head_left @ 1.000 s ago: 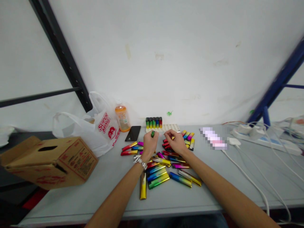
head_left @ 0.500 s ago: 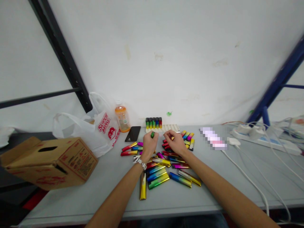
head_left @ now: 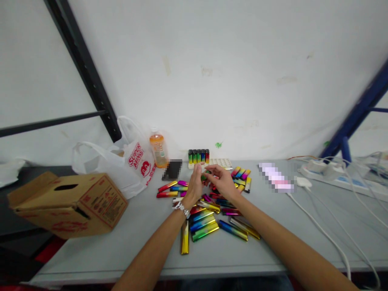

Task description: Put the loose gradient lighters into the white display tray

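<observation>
Your left hand (head_left: 195, 186) stands nearly edge-on, fingers extended upward, with a silver metal-link band (head_left: 182, 209) at the wrist. Your right hand (head_left: 222, 180) faces it, fingers bent and fingertips drawn narrow. A small green object (head_left: 206, 174) sits between your hands, in front of the pale, gridded tray (head_left: 222, 163). Fingers cover much of this object; its full shape is indistinct, and you cannot tell which hand bears it or how firmly either grips.

Glossy, slim lighters with black tops (head_left: 199, 156) stand upright at the tray's left end; your fingertips overlap the tray's front edge. Multicoloured metallic lighters (head_left: 206, 231) lie loose on the grey, flat tabletop (head_left: 142, 246) around and beneath your wrists. Your hands and forearms hide part of this pile, preventing a count. Both forearms are cut off at the lower edge.

Pixelation masks the black, rectangular phone (head_left: 172, 169) and the bright, pinkish-white screen (head_left: 275, 176).
</observation>
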`<state>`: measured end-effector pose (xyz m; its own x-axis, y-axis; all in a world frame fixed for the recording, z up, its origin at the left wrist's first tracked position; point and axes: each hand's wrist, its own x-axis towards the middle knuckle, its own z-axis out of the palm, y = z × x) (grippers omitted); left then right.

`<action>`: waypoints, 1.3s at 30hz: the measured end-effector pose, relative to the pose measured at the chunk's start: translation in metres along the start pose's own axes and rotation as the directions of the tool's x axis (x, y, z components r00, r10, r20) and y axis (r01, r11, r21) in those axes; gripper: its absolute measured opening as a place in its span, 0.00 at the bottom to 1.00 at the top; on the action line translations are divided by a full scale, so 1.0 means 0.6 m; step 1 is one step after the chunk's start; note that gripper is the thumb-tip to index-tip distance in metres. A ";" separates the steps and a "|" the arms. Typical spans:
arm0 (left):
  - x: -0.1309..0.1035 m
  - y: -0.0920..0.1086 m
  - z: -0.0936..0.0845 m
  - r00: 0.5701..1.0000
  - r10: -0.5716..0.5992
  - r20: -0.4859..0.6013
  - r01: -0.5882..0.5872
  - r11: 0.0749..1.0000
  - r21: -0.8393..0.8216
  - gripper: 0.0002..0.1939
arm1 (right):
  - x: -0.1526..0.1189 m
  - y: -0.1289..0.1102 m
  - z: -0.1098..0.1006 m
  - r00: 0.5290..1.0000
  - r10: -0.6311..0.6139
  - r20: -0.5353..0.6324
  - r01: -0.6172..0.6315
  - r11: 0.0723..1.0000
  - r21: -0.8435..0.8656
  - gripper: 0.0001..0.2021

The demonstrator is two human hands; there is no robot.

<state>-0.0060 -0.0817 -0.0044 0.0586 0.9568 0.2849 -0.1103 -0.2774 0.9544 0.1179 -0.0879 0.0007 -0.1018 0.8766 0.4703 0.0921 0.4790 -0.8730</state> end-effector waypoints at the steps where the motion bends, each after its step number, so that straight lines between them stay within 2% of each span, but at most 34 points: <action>1: 0.002 -0.001 -0.001 0.999 -0.026 0.031 0.026 1.000 -0.008 0.36 | 0.002 0.003 -0.001 0.999 0.032 -0.005 -0.031 0.999 0.039 0.16; 3: 0.005 -0.001 -0.009 0.998 -0.030 0.062 0.027 0.998 0.049 0.36 | 0.008 0.008 -0.008 0.997 0.079 0.000 -0.079 0.992 0.102 0.18; 5: 0.006 -0.002 -0.023 0.998 0.057 0.021 -0.060 0.980 0.188 0.31 | 0.020 0.010 -0.021 0.998 0.065 -0.025 -0.062 0.994 0.095 0.17; 7: 0.005 -0.004 -0.040 0.987 0.158 0.026 -0.157 0.923 0.350 0.22 | 0.041 0.012 -0.037 0.996 0.006 -0.083 -0.006 1.000 -0.002 0.16; 10: 0.002 -0.009 -0.060 0.976 0.175 0.129 -0.216 0.849 0.482 0.16 | 0.084 0.019 -0.059 0.991 -0.060 -0.122 0.030 0.972 -0.232 0.13; 12: 0.004 -0.013 -0.061 0.977 0.143 0.159 -0.203 0.852 0.483 0.15 | 0.115 0.026 -0.066 0.991 -0.095 -0.094 0.055 0.929 -0.366 0.10; 15: 0.016 -0.019 -0.049 0.986 0.116 0.118 -0.156 0.885 0.438 0.14 | 0.152 0.040 -0.066 0.990 -0.143 -0.018 0.116 0.869 -0.482 0.09; 20: 0.040 -0.023 -0.029 0.983 0.183 0.029 -0.179 0.898 0.403 0.12 | 0.180 0.066 -0.055 0.989 -0.120 0.087 0.149 0.818 -0.555 0.08; 23: 0.045 -0.015 -0.038 0.963 0.263 0.058 -0.258 0.839 0.480 0.10 | 0.184 0.076 -0.052 0.987 -0.109 0.120 0.159 0.809 -0.567 0.08; 25: 0.044 -0.006 -0.053 0.943 0.294 0.157 -0.329 0.748 0.577 0.08 | 0.182 0.077 -0.051 0.987 -0.104 0.124 0.158 0.784 -0.600 0.09; 27: 0.042 0.003 -0.069 0.918 0.263 0.298 -0.397 0.643 0.655 0.04 | 0.177 0.071 -0.049 0.986 -0.116 0.123 0.169 0.715 -0.679 0.10; 29: 0.039 0.008 -0.084 0.912 0.185 0.366 -0.402 0.580 0.708 0.02 | 0.170 0.062 -0.046 0.981 -0.141 0.131 0.190 0.601 -0.777 0.12; 33: 0.037 0.008 -0.097 0.918 0.082 0.388 -0.371 0.519 0.770 0.06 | 0.152 0.044 -0.042 0.975 -0.135 0.179 0.220 0.409 -0.886 0.17; 39: 0.041 0.013 -0.081 0.916 0.025 0.400 -0.353 0.524 0.775 0.07 | 0.138 0.036 -0.046 0.979 -0.043 0.202 0.205 0.316 -0.926 0.21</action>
<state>-0.0538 -0.0562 0.0060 0.4483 0.8346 0.3201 0.6907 -0.5508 0.4686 0.1389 -0.0036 0.0245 -0.3032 0.8280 0.4717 0.9258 0.3732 -0.0601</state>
